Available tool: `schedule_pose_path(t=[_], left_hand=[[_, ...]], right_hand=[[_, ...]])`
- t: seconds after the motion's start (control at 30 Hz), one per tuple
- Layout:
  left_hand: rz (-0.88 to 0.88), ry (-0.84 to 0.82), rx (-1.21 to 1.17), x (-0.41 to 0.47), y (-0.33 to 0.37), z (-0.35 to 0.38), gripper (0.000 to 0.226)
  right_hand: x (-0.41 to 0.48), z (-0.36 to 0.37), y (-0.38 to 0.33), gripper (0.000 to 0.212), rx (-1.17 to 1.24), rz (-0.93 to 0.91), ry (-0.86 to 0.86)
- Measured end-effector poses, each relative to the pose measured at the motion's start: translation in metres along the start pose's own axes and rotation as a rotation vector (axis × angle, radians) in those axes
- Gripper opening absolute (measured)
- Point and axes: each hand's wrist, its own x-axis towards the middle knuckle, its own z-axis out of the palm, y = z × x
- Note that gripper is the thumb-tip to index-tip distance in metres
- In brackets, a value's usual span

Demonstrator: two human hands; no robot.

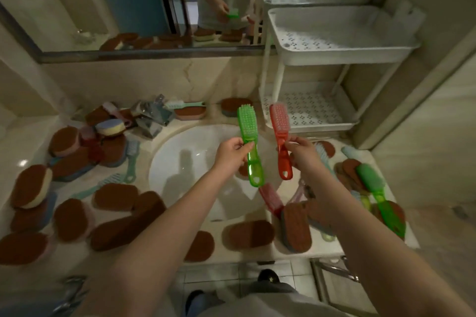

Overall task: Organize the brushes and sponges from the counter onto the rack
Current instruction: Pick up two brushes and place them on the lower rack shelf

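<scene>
— Left hand (231, 153)?
— Closed on the green brush (249, 141), fingers (238, 145) pinched around the handle just below the bristle head. Bristles up and facing the camera, handle end hanging below the hand, over the sink (185, 162).

— Right hand (302, 153)?
— Clamped on the red brush (280, 136), fingertips (293, 140) pressed against the neck between head and handle. Head tilted up toward the lower shelf of the white rack (309, 115), not touching it.

— Brushes relative to each other?
— Side by side, near but apart, both held in the air.

— Elsewhere?
— Brown sponges (116, 197) scattered across the counter (33, 136) around the sink; another green brush (378, 193) lying right of the sink.
</scene>
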Motion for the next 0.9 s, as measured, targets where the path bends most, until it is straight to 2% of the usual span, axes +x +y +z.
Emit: schedule_pose_path(t=[0.1, 0.37, 0.5, 0.63, 0.77, 0.9], left_hand=[[-0.004, -0.021, 0.01, 0.011, 0.006, 0.036, 0.03], [-0.026, -0.105, 0.093, 0.038, 0.026, 0.106, 0.031], [-0.055, -0.087, 0.115, 0.061, 0.037, 0.123, 0.03], [-0.08, -0.044, 0.127, 0.09, 0.047, 0.131, 0.03], [-0.108, -0.004, 0.119, 0.111, 0.05, 0.135, 0.032], [-0.129, 0.023, 0.119, 0.119, 0.044, 0.136, 0.035]], right_hand=[[0.024, -0.031, 0.006, 0.023, -0.025, -0.009, 0.033], [0.084, -0.088, 0.002, 0.012, -0.039, 0.004, 0.078], [0.124, -0.104, -0.014, 0.008, -0.056, 0.015, 0.119], [0.169, -0.115, -0.032, 0.021, -0.125, -0.024, 0.148], [0.202, -0.117, -0.036, 0.029, -0.296, -0.008, 0.121], [0.212, -0.118, -0.038, 0.033, -0.578, 0.006, 0.044]])
